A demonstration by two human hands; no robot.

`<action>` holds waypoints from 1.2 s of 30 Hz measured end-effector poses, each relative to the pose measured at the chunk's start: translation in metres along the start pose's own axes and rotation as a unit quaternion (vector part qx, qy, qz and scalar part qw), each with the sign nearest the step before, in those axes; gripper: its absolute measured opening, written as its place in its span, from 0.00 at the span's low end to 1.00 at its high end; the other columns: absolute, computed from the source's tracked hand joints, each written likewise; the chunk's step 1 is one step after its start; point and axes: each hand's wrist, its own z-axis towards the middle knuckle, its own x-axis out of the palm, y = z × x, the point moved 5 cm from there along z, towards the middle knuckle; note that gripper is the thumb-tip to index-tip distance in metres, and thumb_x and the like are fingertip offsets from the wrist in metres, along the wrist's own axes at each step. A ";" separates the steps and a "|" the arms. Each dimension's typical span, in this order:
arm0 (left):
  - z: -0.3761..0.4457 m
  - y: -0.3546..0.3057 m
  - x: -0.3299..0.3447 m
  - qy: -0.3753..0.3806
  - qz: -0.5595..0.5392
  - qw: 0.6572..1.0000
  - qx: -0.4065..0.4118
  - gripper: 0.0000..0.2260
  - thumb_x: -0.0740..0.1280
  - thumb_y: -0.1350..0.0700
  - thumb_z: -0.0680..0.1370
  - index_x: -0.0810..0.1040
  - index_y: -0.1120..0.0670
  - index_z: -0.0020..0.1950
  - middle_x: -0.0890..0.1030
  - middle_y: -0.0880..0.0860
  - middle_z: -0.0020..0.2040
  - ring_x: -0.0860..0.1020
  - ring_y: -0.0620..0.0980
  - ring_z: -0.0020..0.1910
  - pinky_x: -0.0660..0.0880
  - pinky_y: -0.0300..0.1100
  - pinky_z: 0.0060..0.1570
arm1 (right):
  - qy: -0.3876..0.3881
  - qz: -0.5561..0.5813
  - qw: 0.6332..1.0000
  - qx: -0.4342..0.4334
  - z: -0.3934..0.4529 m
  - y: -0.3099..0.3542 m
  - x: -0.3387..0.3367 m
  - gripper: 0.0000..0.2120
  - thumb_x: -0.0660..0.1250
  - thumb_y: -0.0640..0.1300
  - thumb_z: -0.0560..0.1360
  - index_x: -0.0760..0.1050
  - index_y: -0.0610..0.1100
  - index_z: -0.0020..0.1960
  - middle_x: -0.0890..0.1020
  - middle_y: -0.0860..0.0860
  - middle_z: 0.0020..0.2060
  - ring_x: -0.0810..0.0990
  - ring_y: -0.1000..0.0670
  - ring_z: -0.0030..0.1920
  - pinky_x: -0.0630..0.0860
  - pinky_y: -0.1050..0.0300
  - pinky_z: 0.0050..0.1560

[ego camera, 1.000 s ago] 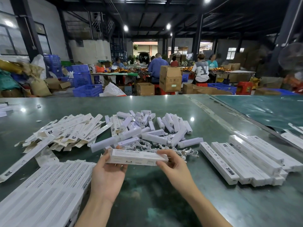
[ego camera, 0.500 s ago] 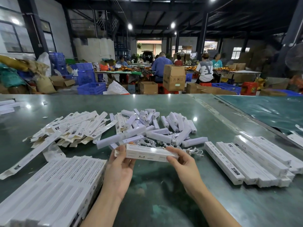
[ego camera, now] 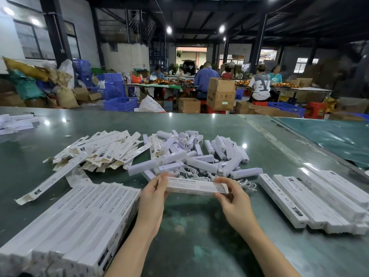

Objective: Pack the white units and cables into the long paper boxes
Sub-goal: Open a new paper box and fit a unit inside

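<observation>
I hold a long white paper box (ego camera: 196, 186) printed "SMART SENSOR LAMP" level above the green table (ego camera: 189, 236). My left hand (ego camera: 152, 198) grips its left end and my right hand (ego camera: 234, 204) pinches its right end, where a flap stands open. Just behind the box lie a pile of loose white units (ego camera: 199, 154) and tangled white cables (ego camera: 191, 171). Flat, unfolded boxes (ego camera: 99, 149) are heaped at the left of that pile.
A block of boxes lying side by side (ego camera: 79, 220) fills the near left. Another row of long boxes (ego camera: 319, 198) lies at the right. More white pieces (ego camera: 16, 121) sit at the far left edge. People work at tables beyond the far edge.
Both hands have carried the box a little to the right and farther from me. The view has tilted slightly, so the left block of boxes shows more.
</observation>
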 end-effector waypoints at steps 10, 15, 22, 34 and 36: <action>0.000 0.001 0.000 0.017 -0.052 0.998 0.005 0.16 0.58 0.61 0.83 0.74 0.62 0.69 0.81 0.56 0.63 0.77 0.52 0.64 0.76 0.41 0.61 | 0.002 -0.025 1.000 -0.013 0.000 -0.003 -0.002 0.16 0.70 0.31 0.73 0.77 0.50 0.54 0.80 0.53 0.55 0.77 0.57 0.56 0.72 0.65 0.58; 0.001 0.001 -0.001 0.012 -0.098 0.995 -0.003 0.16 0.61 0.61 0.82 0.74 0.62 0.69 0.82 0.55 0.62 0.77 0.53 0.65 0.74 0.43 0.62 | 0.008 -0.024 0.999 -0.041 -0.001 0.002 -0.001 0.21 0.69 0.30 0.73 0.75 0.56 0.51 0.80 0.54 0.53 0.78 0.59 0.53 0.72 0.68 0.56; 0.002 0.003 -0.004 0.027 0.049 0.997 0.050 0.16 0.60 0.59 0.82 0.73 0.52 0.70 0.76 0.49 0.69 0.74 0.45 0.67 0.71 0.46 0.68 | 0.007 -0.039 0.996 -0.074 -0.001 0.006 -0.001 0.24 0.70 0.28 0.71 0.75 0.58 0.50 0.80 0.57 0.50 0.78 0.56 0.53 0.74 0.63 0.55; 0.001 0.004 -0.006 0.038 0.174 0.980 0.090 0.18 0.60 0.59 0.83 0.71 0.39 0.67 0.76 0.44 0.69 0.76 0.41 0.64 0.68 0.49 0.71 | 0.009 -0.069 0.993 -0.092 -0.001 0.007 0.000 0.25 0.70 0.29 0.71 0.73 0.59 0.50 0.80 0.58 0.50 0.76 0.59 0.54 0.71 0.66 0.56; 0.002 0.006 -0.007 0.034 0.173 0.980 0.087 0.18 0.59 0.59 0.83 0.71 0.39 0.68 0.76 0.45 0.69 0.77 0.41 0.63 0.68 0.49 0.71 | 0.012 -0.076 0.992 -0.095 -0.002 0.008 0.001 0.25 0.71 0.29 0.71 0.73 0.59 0.50 0.80 0.58 0.50 0.76 0.60 0.55 0.69 0.69 0.56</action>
